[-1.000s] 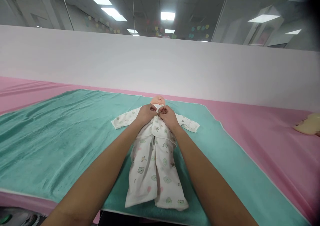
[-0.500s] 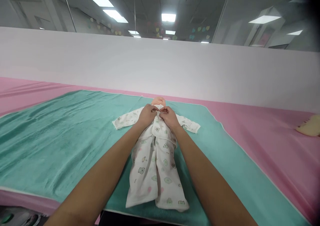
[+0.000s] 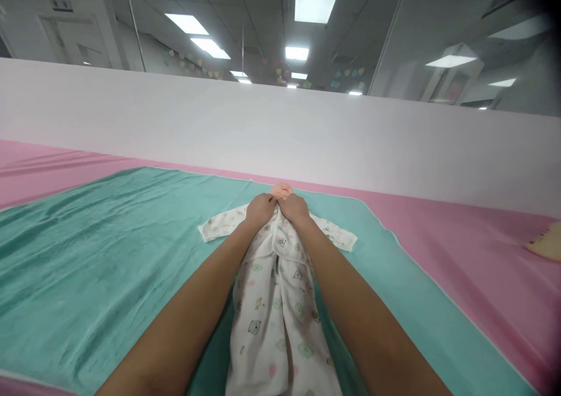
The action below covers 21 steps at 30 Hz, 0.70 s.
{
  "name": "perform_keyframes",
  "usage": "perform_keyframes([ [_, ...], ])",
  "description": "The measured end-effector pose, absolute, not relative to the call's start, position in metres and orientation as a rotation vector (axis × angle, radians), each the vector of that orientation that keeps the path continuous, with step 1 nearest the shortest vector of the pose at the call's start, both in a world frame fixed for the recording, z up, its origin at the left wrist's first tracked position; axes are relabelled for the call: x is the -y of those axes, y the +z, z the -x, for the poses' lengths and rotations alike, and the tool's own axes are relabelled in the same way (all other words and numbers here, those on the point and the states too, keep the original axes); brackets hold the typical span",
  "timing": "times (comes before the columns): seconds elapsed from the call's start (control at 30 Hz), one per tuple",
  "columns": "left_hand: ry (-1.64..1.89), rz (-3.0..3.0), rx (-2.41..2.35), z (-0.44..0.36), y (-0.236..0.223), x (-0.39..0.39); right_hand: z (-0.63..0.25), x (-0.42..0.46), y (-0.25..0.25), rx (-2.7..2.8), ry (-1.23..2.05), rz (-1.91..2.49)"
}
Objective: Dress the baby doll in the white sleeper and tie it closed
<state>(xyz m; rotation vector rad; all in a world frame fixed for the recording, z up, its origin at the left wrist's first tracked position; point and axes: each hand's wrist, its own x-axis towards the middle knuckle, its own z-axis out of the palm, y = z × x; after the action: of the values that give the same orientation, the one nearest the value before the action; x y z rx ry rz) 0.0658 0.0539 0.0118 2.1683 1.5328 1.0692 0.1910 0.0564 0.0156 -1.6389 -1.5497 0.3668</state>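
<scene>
Left hand: my left hand (image 3: 262, 209) is curling shut at the neckline, center frame, pinching fabric; my fingertips are hiding from view.
Right hand: my right hand (image 3: 293, 208) is mirroring it, knuckles up, also closing on the neckline, thumbs nearly meeting.
Baby outfit: the printed outfit (image 3: 263, 302) is lying face-up mid-frame, sleeves spreading left and right, legs running off the bottom edge.
Doll: its head (image 3: 281, 190) is poking out just above my hands.
Edges: the teal blanket (image 3: 131, 256) is ending just past the head, and the pink sheet (image 3: 473, 244) is showing beyond it, meeting the white wall (image 3: 280, 133).
Elbow room: loads of bare teal is stretching left; less is showing right, with a yellowish thing (image 3: 547, 243) sitting at the right edge.
Writing: a small sign (image 3: 61, 4) is showing upper left, too tiny to read.
</scene>
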Motion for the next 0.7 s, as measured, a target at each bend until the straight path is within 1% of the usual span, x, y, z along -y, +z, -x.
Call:
perform_keyframes([
  [0.2, 1.020, -2.023, -1.303, -0.060, 0.028, -0.068, -0.197, -0.054, 0.005, 1.451, 0.204, 1.627],
  [0.33, 0.990, -1.854, -1.269, -0.056, 0.037, -0.065, -0.196, -0.048, 0.009, 1.424, 0.161, 1.518],
  [0.5, 1.066, -1.483, -1.128, -0.056, 0.037, -0.062, -0.198, -0.048, 0.006, 1.341, 0.407, 1.344],
  [0.6, 1.131, -1.415, -1.033, -0.062, 0.035, -0.063, -0.203, -0.051, -0.002, 1.282, 0.533, 1.229],
  [0.7, 1.176, -1.474, -1.064, -0.068, 0.033, -0.064, -0.205, -0.054, -0.008, 1.194, 0.647, 1.141],
])
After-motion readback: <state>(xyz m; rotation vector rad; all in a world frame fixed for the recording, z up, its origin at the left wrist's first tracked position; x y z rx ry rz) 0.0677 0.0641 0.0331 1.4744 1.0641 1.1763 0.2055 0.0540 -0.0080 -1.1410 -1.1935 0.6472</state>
